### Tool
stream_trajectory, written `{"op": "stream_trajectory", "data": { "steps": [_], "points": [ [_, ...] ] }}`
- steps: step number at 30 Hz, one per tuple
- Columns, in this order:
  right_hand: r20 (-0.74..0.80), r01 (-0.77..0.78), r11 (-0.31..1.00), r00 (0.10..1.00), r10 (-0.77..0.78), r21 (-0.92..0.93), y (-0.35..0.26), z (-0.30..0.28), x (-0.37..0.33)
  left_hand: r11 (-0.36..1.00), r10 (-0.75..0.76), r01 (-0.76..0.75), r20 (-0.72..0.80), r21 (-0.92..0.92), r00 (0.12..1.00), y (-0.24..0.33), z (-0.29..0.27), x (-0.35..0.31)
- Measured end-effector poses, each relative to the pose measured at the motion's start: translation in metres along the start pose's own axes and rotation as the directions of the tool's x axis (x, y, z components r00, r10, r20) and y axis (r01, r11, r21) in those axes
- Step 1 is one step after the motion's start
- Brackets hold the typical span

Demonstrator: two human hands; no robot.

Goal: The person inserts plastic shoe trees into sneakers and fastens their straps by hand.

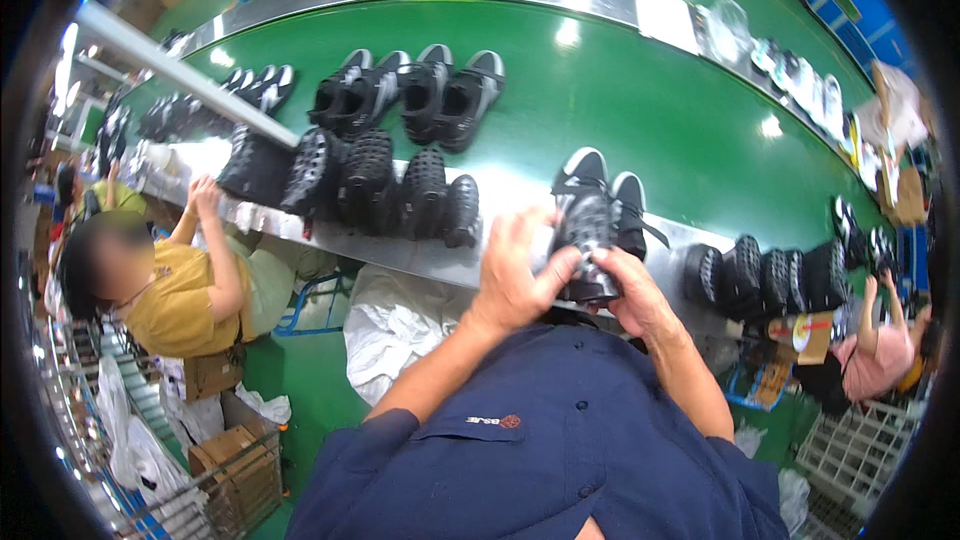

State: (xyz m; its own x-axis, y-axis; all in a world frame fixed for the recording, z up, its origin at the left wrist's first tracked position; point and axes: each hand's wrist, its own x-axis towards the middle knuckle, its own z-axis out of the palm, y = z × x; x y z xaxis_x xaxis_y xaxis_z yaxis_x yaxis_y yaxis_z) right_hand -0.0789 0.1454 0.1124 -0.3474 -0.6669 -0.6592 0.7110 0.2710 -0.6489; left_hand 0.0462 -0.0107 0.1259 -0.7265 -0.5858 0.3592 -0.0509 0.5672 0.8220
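At the near edge of the work line, both my hands hold a black shoe. My left hand is on its left side, thumb pressed near the end closest to me and fingers partly spread. My right hand closes on the right side of that same end, thumb and fingers bent in. Just beyond it shows a grey-and-white toe; whether it belongs to the held shoe or another, I cannot tell. Right beside it lies a black shoe with a grey toe, a dark strap or lace sticking out.
Several black shoes with studded soles stand on edge to my left, more to my right. Pairs of black-and-grey shoes lie on the green belt. Co-workers sit at left and right. A white cloth hangs below.
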Motion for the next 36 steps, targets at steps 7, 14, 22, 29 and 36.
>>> {"op": "stream_trajectory", "data": {
  "steps": [7,14,22,29,36],
  "points": [
    [-0.06,0.073,0.449,0.96,-0.274,-0.891,-0.003,-0.002,-0.031,0.767,-0.294,0.484,0.44,-0.421,0.848,-0.057,0.06,0.013],
    [-0.003,0.089,0.211,0.917,-0.398,-0.973,0.019,-0.019,-0.039,0.636,-0.548,0.655,0.359,-0.408,0.756,-0.057,0.083,0.002],
    [0.015,0.141,0.358,0.943,-0.333,-0.923,0.029,-0.044,-0.029,0.906,-0.37,0.412,0.287,-0.101,0.884,-0.074,0.093,0.001],
    [-0.109,-0.058,0.252,0.975,-0.194,-0.966,-0.014,-0.043,-0.032,0.946,0.225,-0.321,0.611,0.049,0.759,-0.105,0.092,0.037],
    [-0.067,-0.047,0.136,0.987,-0.146,-0.99,-0.035,-0.029,-0.025,0.851,0.362,-0.52,0.629,0.079,0.688,-0.123,0.103,0.041]
  ]
}}
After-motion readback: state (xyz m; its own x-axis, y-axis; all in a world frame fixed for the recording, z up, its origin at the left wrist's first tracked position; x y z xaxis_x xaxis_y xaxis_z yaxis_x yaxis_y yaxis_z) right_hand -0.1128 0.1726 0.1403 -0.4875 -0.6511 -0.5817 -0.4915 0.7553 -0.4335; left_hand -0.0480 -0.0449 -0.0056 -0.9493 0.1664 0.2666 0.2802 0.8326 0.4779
